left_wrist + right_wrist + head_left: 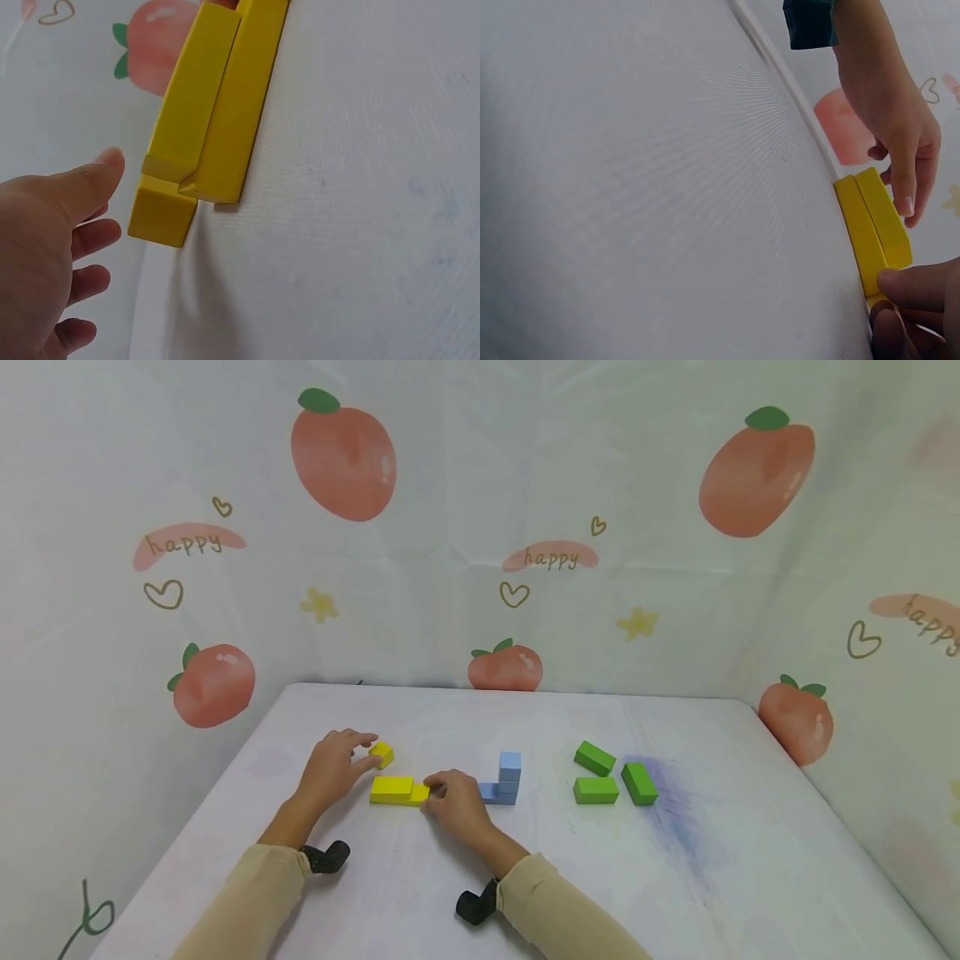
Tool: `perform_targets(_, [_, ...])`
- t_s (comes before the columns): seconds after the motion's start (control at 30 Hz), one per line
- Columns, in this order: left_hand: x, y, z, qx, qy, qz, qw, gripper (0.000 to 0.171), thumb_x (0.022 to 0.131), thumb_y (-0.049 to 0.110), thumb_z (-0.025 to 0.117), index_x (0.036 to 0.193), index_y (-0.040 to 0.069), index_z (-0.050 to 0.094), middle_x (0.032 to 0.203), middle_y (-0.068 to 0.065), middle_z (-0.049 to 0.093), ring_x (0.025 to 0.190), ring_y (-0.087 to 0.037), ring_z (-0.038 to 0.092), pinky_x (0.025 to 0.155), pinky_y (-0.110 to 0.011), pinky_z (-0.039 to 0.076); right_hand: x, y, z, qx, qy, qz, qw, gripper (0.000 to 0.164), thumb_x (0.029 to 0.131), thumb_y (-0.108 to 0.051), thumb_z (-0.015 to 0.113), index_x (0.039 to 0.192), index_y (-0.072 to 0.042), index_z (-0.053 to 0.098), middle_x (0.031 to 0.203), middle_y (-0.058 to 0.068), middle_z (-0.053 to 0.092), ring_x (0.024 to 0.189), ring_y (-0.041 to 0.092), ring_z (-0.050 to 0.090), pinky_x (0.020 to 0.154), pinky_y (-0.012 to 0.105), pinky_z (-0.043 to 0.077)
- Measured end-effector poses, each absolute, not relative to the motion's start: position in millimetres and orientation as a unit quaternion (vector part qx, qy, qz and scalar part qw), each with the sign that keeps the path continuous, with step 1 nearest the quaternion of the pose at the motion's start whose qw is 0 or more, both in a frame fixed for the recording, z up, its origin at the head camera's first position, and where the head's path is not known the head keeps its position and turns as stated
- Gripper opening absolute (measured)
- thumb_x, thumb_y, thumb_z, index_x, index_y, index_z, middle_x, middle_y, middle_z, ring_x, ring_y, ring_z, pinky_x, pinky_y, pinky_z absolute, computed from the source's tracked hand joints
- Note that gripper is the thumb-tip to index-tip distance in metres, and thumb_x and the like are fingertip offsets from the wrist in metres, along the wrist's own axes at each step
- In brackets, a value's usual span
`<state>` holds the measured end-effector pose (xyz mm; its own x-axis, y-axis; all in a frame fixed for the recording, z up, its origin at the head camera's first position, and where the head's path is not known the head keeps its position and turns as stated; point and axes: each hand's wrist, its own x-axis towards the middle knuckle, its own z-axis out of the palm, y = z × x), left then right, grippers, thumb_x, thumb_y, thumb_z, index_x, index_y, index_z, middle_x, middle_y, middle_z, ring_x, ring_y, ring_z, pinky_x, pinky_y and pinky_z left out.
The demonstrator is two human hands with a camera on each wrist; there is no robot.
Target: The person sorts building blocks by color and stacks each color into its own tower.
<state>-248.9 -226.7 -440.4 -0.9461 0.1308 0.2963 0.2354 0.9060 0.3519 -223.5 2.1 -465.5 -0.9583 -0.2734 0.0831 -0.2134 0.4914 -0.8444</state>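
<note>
A long yellow block (418,799) lies on the table with a shorter yellow block (392,787) on top, toward its left end. My right hand (459,808) pinches the right end of the long block between thumb and fingers; the fingers partly hide that end. Behind the pair stands a small yellow block (384,753). Beside it is my left hand (332,770), its thumb and fingers spread, and the left wrist view shows a gap between the thumb (101,176) and that small block (161,214).
Right of my right hand, light blue blocks (510,768) form an upright stack with a low part partly hidden by the hand. Three green blocks (596,791) lie farther right. A purple smudge (671,810) marks the white table (720,893). A printed curtain (450,468) hangs behind.
</note>
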Motion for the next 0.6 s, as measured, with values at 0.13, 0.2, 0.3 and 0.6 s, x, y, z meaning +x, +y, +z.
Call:
perform_targets(0.13, [-251, -227, -443, -0.087, -0.969, -0.197, 0.122, 0.043, 0.087, 0.029, 0.074, 0.122, 0.006, 0.066, 0.108, -0.009, 0.066, 0.09, -0.028, 0.054, 0.079, -0.045, 0.045, -224, 2, -466, -0.14, 0.862, -0.485, 0.033, 0.029, 0.08, 0.0, 0.075, 0.109, -0.004, 0.072, 0.101, 0.0, 0.065, 0.079, 0.011, 0.053, 0.07, 0.024, 0.048])
perform_targets(0.2, [-253, -226, -443, -0.08, -0.97, -0.199, 0.112, 0.044, 0.087, 0.029, 0.074, 0.123, 0.006, 0.065, 0.109, -0.01, 0.066, 0.092, -0.029, 0.054, 0.081, -0.046, 0.045, -224, 2, -465, -0.14, 0.863, -0.485, 0.032, 0.029, 0.08, 0.0, 0.075, 0.109, -0.004, 0.072, 0.101, 0.0, 0.065, 0.079, 0.011, 0.053, 0.07, 0.025, 0.048])
perform_targets(0.3, [-256, -225, -445, -0.063, -0.972, -0.206, 0.09, 0.046, 0.087, 0.03, 0.074, 0.125, 0.006, 0.065, 0.11, -0.011, 0.065, 0.097, -0.031, 0.054, 0.084, -0.049, 0.045, -224, 1, -465, -0.14, 0.863, -0.484, 0.031, 0.029, 0.08, 0.001, 0.075, 0.109, -0.004, 0.072, 0.101, 0.001, 0.065, 0.079, 0.011, 0.053, 0.071, 0.025, 0.048])
perform_targets(0.6, [-262, -220, -449, -0.015, -0.977, -0.207, 0.04, 0.049, 0.086, 0.03, 0.074, 0.128, 0.007, 0.062, 0.114, -0.014, 0.063, 0.106, -0.037, 0.052, 0.092, -0.055, 0.042, -224, 1, -466, -0.138, 0.865, -0.482, 0.033, 0.029, 0.081, 0.0, 0.075, 0.109, -0.004, 0.072, 0.101, 0.0, 0.065, 0.08, 0.012, 0.053, 0.071, 0.023, 0.049])
